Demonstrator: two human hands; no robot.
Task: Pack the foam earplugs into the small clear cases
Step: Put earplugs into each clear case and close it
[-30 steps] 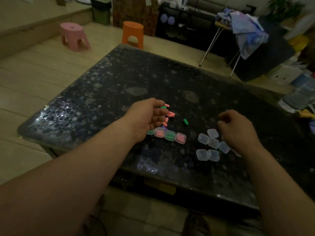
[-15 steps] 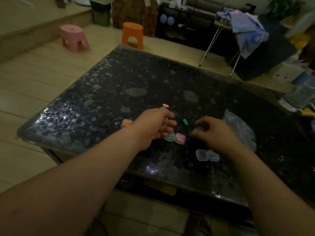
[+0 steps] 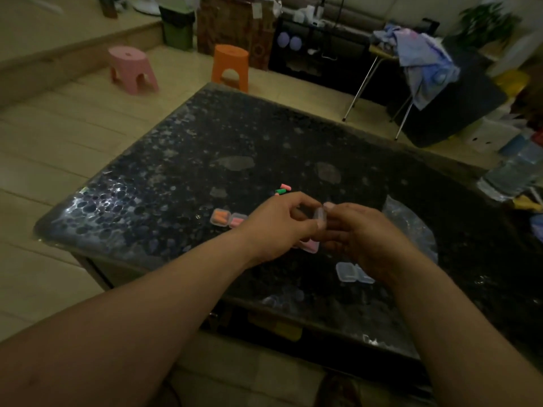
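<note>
One clear case [image 3: 320, 216] is held up off the worktop [image 3: 205, 160], pinched between the left hand [image 3: 279, 226] and right hand [image 3: 363, 240], both curled onto it. A few filled cases [image 3: 221, 217] sit underneath. Empty cases [image 3: 346, 271] and loose earplugs [image 3: 284, 189] remain, so probably around halfway

Setting: home living room.
Furniture: low dark table [image 3: 264, 136]; pink stool [image 3: 130, 69] and orange stool [image 3: 230, 67] on tiled floor [image 3: 58, 136].
Household items: clothes [image 3: 423, 60] heaped on a folding stand; green bin [image 3: 177, 27]; potted plant [image 3: 484, 23] at rear.
</note>
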